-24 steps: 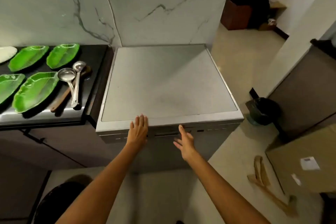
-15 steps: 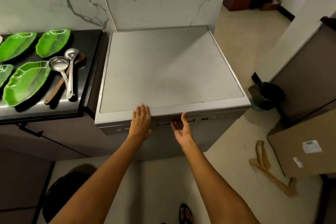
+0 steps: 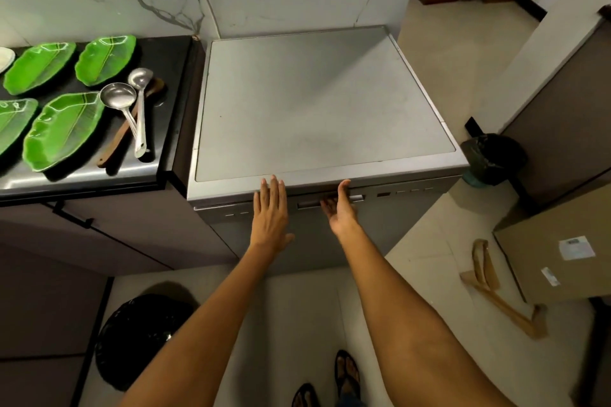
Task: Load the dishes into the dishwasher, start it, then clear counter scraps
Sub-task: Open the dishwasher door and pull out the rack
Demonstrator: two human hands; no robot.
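Two hands are at the front edge of the dishwasher (image 3: 317, 109), whose door is not yet open, and only the head view shows them. The recessed door handle (image 3: 330, 201) runs as a slot from 9 to 3 o'clock just under the lip of the top panel. The right hand (image 3: 340, 211) is the nearer: palm turned up, its fingertips (image 3: 327, 205) reach into the slot from the 6 o'clock side, thumb lifted against the lip. The fingers look lightly hooked in the recess, though how firmly they grasp I cannot tell, since the tips are hidden inside. The left hand (image 3: 269, 211) lies at 9 o'clock of the handle, palm down, fingers straight and together, flat against the door front with the tips touching the top edge; it grasps nothing. Both forearms run straight in from 6 o'clock.

By my judgement the step in hand is opening the door, a pull toward 6 o'clock and down, with the left hand bracing.

The dishes wait well apart at 9 o'clock on the dark counter (image 3: 172, 82): green leaf-shaped plates (image 3: 62, 129) and steel ladles (image 3: 129, 102) lying over a wooden spoon (image 3: 117, 142).
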